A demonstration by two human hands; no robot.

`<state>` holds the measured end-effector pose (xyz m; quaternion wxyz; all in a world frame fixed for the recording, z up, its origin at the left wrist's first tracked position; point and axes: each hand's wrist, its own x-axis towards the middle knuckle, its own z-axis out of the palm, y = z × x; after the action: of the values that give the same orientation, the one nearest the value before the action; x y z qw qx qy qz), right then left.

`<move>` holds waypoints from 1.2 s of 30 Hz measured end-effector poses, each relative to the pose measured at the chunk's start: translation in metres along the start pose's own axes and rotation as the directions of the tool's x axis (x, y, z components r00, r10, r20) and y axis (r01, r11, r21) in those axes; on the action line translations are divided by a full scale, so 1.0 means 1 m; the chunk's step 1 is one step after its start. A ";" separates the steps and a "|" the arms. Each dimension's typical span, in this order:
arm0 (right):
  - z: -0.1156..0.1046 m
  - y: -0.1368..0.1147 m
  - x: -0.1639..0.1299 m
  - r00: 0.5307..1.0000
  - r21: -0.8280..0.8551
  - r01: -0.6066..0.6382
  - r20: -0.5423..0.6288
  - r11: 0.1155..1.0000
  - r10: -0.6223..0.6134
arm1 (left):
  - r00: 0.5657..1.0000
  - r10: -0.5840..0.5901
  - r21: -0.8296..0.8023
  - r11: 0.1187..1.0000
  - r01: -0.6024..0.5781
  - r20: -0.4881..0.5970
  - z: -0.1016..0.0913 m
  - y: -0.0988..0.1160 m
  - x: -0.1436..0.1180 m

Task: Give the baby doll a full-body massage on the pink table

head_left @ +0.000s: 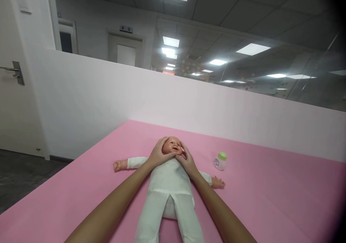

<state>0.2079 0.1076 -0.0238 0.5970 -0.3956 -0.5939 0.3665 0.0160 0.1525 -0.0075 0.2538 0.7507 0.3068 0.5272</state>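
A baby doll (171, 176) with a white cloth body lies on its back, head away from me and arms spread to both sides. My left hand (159, 153) curves around the left side of the doll's head (173, 142), its thumb reaching to the chin. On the opposite side, my right hand (187, 161) cups the cheek, and its thumb also rests by the chin. Both thumb tips nearly meet below the doll's mouth. The fingertips wrap along the sides of the head and are partly hidden.
A small clear jar (219, 162) with a green lid stands to the right of the doll. Pink covering (259, 192) spreads over the table. A low white partition (216, 113) borders its far edge, and a door (16, 102) is at the left.
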 end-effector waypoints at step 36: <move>-0.004 0.001 0.004 0.999 -0.109 0.015 -0.026 0.994 -0.018 | 0.997 0.077 -0.019 0.997 -0.076 0.017 -0.002 -0.003 0.004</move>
<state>0.2117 0.1117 -0.0227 0.5857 -0.4276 -0.6081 0.3231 0.0150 0.1579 -0.0066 0.2429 0.7643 0.2707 0.5325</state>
